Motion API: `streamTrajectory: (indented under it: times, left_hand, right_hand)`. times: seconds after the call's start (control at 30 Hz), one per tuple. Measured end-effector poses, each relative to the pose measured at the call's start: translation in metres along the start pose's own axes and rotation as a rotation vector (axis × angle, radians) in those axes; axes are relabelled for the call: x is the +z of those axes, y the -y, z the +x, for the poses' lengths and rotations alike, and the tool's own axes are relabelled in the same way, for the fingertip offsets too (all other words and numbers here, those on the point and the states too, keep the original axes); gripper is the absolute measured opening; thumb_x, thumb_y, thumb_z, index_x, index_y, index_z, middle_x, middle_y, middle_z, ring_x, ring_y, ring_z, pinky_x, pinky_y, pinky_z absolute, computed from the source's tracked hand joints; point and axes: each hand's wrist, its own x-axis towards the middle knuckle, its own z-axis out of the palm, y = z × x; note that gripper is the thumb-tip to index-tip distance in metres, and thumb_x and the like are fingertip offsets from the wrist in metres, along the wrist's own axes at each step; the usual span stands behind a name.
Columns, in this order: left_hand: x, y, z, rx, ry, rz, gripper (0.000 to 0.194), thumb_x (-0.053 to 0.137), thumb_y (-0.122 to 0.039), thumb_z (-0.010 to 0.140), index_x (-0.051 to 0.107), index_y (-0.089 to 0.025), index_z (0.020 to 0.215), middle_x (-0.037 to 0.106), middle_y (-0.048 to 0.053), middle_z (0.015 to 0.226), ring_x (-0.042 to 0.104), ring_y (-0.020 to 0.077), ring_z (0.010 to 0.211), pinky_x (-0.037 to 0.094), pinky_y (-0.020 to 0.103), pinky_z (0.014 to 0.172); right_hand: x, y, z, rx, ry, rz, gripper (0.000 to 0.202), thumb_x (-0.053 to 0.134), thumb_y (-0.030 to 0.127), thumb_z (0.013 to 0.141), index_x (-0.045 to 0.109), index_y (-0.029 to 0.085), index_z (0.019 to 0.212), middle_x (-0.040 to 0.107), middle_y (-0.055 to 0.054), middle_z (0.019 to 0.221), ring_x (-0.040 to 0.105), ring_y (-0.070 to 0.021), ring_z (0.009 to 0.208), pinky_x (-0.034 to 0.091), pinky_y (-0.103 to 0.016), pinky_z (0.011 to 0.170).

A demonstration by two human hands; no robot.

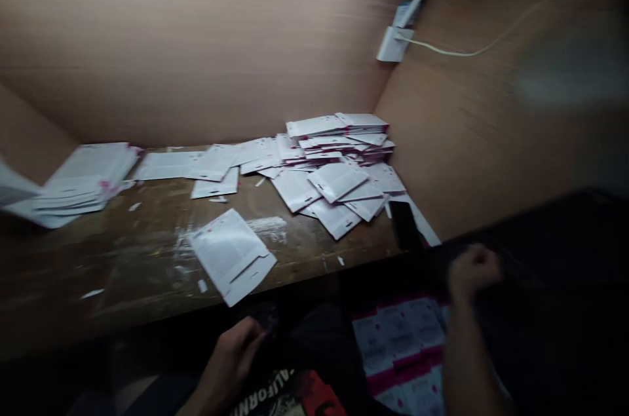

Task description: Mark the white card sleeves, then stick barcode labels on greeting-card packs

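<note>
My left hand [240, 344] is low in front of my body, just below the table edge. Its fingers are curled together near dark cloth, and whatever they may hold is hidden. Out to the right, past the table's corner, my right hand [474, 268] is closed in a fist and slightly blurred; no object shows in it. A single white paper envelope [233, 255] with a slotted flap lies at the table's front edge, a little above my left hand. Nearest to my right hand on the tabletop is a black phone [403, 225].
Loose white envelopes [339, 181] pile up at the back right, and a flat stack [81, 177] lies at the left. Paper scraps dot the wooden table [147, 265]. Pink-and-white packets [398, 344] sit below the edge. Board walls [196, 42] enclose the table; a cable [457, 54] hangs right.
</note>
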Motion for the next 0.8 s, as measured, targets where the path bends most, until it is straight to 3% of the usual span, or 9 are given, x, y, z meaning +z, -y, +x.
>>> streamTrajectory:
  times: [0.03, 0.1, 0.17, 0.23, 0.33, 0.53, 0.67, 0.8]
  left_hand:
    - [-0.002, 0.007, -0.005, -0.051, 0.002, -0.008, 0.038, 0.053, -0.047, 0.106, 0.062, -0.021, 0.079, 0.068, 0.002, 0.074, 0.063, 0.0171, 0.067, 0.048, 0.025, 0.063]
    - [-0.003, 0.016, -0.009, -0.110, 0.015, -0.008, 0.045, 0.052, -0.055, 0.105, 0.060, -0.021, 0.076, 0.065, 0.000, 0.069, 0.060, 0.0162, 0.063, 0.046, 0.024, 0.060]
    - [0.000, 0.017, -0.009, -0.105, 0.041, 0.010, 0.049, 0.052, -0.060, 0.104, 0.057, -0.021, 0.075, 0.062, -0.001, 0.067, 0.058, 0.0154, 0.061, 0.046, 0.023, 0.059]
    - [0.003, 0.013, -0.007, -0.074, 0.064, 0.038, 0.051, 0.051, -0.061, 0.104, 0.058, -0.021, 0.074, 0.063, 0.000, 0.067, 0.058, 0.0152, 0.062, 0.047, 0.022, 0.061]
    - [0.004, 0.012, -0.004, -0.062, 0.010, 0.060, 0.053, 0.050, -0.064, 0.103, 0.061, -0.022, 0.073, 0.065, 0.000, 0.067, 0.059, 0.0156, 0.061, 0.048, 0.023, 0.061]
    - [0.000, 0.024, -0.019, -0.165, -0.171, 0.042, 0.048, 0.058, -0.064, 0.100, 0.069, -0.023, 0.078, 0.070, -0.001, 0.069, 0.062, 0.0163, 0.060, 0.051, 0.023, 0.061]
    - [0.008, 0.023, -0.027, -0.165, -0.173, 0.023, 0.049, 0.057, -0.065, 0.100, 0.069, -0.024, 0.077, 0.070, 0.000, 0.069, 0.065, 0.0171, 0.062, 0.051, 0.023, 0.062]
    - [0.016, 0.021, -0.025, -0.106, -0.150, 0.024, 0.052, 0.053, -0.067, 0.101, 0.067, -0.024, 0.076, 0.071, 0.001, 0.072, 0.066, 0.0175, 0.063, 0.052, 0.024, 0.064]
  right_hand:
    - [0.004, -0.003, -0.003, 0.010, -0.071, -0.035, 0.054, 0.032, 0.042, 0.105, 0.078, 0.017, 0.117, 0.075, -0.029, 0.104, 0.066, -0.0503, 0.109, 0.048, -0.068, 0.098]
    - [0.017, -0.002, -0.004, -0.010, -0.086, -0.061, 0.050, 0.040, 0.046, 0.102, 0.077, 0.014, 0.110, 0.076, -0.025, 0.101, 0.069, -0.0427, 0.101, 0.051, -0.056, 0.097]
    - [0.034, 0.009, 0.001, -0.075, 0.036, -0.131, 0.053, 0.053, 0.056, 0.097, 0.074, 0.012, 0.119, 0.076, -0.023, 0.111, 0.069, -0.0386, 0.105, 0.051, -0.049, 0.097]
    - [0.048, 0.023, 0.009, -0.130, 0.152, -0.267, 0.072, 0.064, 0.064, 0.090, 0.062, 0.011, 0.140, 0.070, -0.026, 0.128, 0.064, -0.0415, 0.117, 0.048, -0.049, 0.099]
    - [0.062, 0.038, 0.017, -0.165, 0.244, -0.394, 0.087, 0.072, 0.062, 0.086, 0.049, 0.013, 0.154, 0.061, -0.028, 0.139, 0.058, -0.0440, 0.127, 0.046, -0.050, 0.100]
    - [0.078, 0.019, 0.020, -0.168, 0.129, -0.244, 0.073, 0.075, 0.052, 0.081, 0.055, 0.013, 0.139, 0.064, -0.025, 0.131, 0.059, -0.0398, 0.124, 0.045, -0.046, 0.104]
    - [0.083, 0.008, 0.021, -0.205, 0.092, -0.175, 0.062, 0.073, 0.054, 0.078, 0.057, 0.017, 0.125, 0.067, -0.022, 0.123, 0.059, -0.0386, 0.119, 0.045, -0.047, 0.103]
    - [0.084, 0.017, 0.013, -0.212, 0.037, -0.187, 0.057, 0.072, 0.053, 0.079, 0.057, 0.018, 0.122, 0.068, -0.021, 0.122, 0.057, -0.0396, 0.120, 0.043, -0.049, 0.104]
